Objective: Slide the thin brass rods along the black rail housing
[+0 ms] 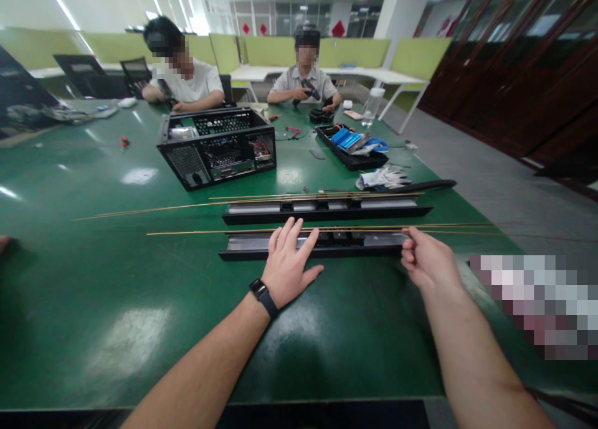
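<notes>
Two long black rails lie across the green table (93, 279). My left hand (289, 264) lies flat with spread fingers on the near rail (359, 245), pressing its middle; a black watch is on that wrist. My right hand (427, 261) pinches the thin brass rods (210, 232) that run along the top of the near rail, at the rail's right end. The far rail (327, 211) lies parallel behind it, with more brass rods (187, 205) resting on top.
An open black computer case (217, 146) stands behind the rails. A black tray of blue parts (351, 146) and white gloves (384, 178) lie at the right. Two people sit at the far side; one holds a power tool (309, 89). The table's right edge drops to grey floor.
</notes>
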`<move>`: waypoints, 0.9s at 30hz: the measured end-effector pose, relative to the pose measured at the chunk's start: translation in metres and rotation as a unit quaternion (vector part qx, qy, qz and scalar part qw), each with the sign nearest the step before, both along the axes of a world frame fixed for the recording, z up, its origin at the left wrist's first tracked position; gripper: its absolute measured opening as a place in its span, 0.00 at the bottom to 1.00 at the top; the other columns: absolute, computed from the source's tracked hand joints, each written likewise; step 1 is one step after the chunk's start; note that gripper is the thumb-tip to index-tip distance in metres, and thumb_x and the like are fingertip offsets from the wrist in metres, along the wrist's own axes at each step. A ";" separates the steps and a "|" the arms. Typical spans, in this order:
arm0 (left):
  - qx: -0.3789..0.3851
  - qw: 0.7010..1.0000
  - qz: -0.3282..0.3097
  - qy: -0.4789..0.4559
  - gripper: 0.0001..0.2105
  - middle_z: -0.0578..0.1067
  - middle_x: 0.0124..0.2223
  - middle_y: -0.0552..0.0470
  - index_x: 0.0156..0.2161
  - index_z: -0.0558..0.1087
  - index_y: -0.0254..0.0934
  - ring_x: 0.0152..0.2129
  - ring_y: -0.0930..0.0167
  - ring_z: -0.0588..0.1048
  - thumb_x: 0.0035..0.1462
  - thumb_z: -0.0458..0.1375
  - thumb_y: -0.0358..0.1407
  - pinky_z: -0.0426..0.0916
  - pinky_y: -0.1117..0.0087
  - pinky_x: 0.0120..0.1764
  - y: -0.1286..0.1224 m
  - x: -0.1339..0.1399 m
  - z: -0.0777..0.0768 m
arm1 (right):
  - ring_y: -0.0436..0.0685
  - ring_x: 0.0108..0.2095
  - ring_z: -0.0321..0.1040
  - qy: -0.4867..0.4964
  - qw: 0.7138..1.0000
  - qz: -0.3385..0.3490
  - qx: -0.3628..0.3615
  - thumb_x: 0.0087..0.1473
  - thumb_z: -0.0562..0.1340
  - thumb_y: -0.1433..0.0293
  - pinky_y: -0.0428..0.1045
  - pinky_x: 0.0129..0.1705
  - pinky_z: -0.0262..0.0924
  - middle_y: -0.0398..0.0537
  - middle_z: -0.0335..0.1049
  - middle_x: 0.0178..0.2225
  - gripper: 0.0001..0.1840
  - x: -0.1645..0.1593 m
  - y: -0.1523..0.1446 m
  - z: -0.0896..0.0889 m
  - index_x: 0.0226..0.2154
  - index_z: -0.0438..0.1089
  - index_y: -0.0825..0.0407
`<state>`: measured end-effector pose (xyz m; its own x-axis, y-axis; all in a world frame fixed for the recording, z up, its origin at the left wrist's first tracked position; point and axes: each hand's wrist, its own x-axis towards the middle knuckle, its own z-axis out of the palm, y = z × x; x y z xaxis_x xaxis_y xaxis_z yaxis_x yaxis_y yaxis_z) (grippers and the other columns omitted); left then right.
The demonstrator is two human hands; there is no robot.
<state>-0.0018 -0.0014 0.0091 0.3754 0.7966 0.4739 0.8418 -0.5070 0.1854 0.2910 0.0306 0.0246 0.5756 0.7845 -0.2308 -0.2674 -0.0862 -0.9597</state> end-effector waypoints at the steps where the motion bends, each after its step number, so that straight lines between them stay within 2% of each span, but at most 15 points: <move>1: 0.001 1.000 0.000 0.000 0.36 0.54 0.70 0.37 0.66 0.60 0.43 0.69 0.53 0.48 0.56 0.63 0.47 0.48 0.47 0.65 0.000 0.000 0.000 | 0.44 0.09 0.51 0.000 1.000 -0.002 0.000 0.53 0.65 0.70 0.39 0.07 0.39 0.37 0.62 0.16 0.04 0.000 0.000 0.000 0.30 0.71 0.54; 27: 0.002 1.000 -0.002 -0.002 0.36 0.55 0.70 0.36 0.66 0.59 0.42 0.69 0.53 0.48 0.55 0.63 0.47 0.48 0.47 0.65 0.000 0.000 0.000 | 0.43 0.09 0.50 0.011 1.000 -0.022 -0.011 0.57 0.62 0.72 0.39 0.07 0.39 0.37 0.60 0.15 0.05 0.003 0.002 0.004 0.29 0.70 0.54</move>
<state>-0.0019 -0.0013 0.0087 0.3769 0.7932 0.4783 0.8391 -0.5111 0.1863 0.2936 0.0321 0.0283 0.6046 0.7526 -0.2610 -0.2921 -0.0954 -0.9516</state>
